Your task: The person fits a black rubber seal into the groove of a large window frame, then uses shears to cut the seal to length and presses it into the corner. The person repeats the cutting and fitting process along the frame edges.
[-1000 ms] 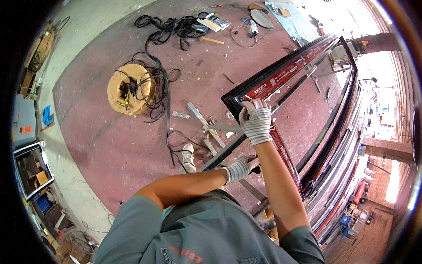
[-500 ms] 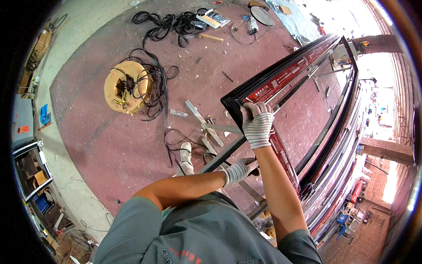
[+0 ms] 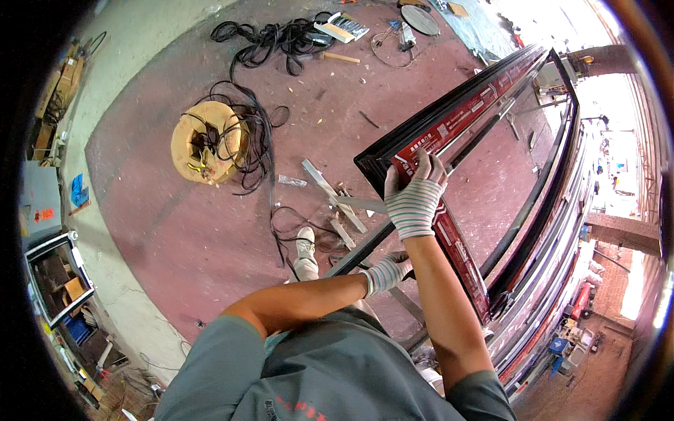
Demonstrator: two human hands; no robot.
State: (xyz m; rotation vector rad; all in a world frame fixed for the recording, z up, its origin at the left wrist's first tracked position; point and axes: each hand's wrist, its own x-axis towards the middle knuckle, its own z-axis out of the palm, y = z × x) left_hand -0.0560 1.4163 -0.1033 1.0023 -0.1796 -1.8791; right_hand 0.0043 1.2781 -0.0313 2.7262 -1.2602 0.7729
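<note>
A long black window or door frame (image 3: 365,160) with red protective film stands slanting away from me to the upper right. My right hand (image 3: 415,203), in a striped white glove, lies over its near corner. Its fingers are stretched across the red film and the thumb is apart from them. Lower down, my left hand (image 3: 386,274), gloved alike, is closed beneath the frame, beside a dark bar (image 3: 361,247). Something dark shows at its fingertips, partly hidden by my right forearm, and I cannot make out what it is.
A yellowish spool (image 3: 184,151) with tangled black strip stands on the reddish floor at left. More black strip (image 3: 281,45) lies heaped behind it. Metal bars (image 3: 335,195) lie near my shoe (image 3: 305,245). Several long profiles (image 3: 540,288) are stacked at right.
My right hand has shifted slightly right along the corner, its fingers going from curled to stretched over the red film. The left hand stays low, closed. The whole view has shifted a little.
</note>
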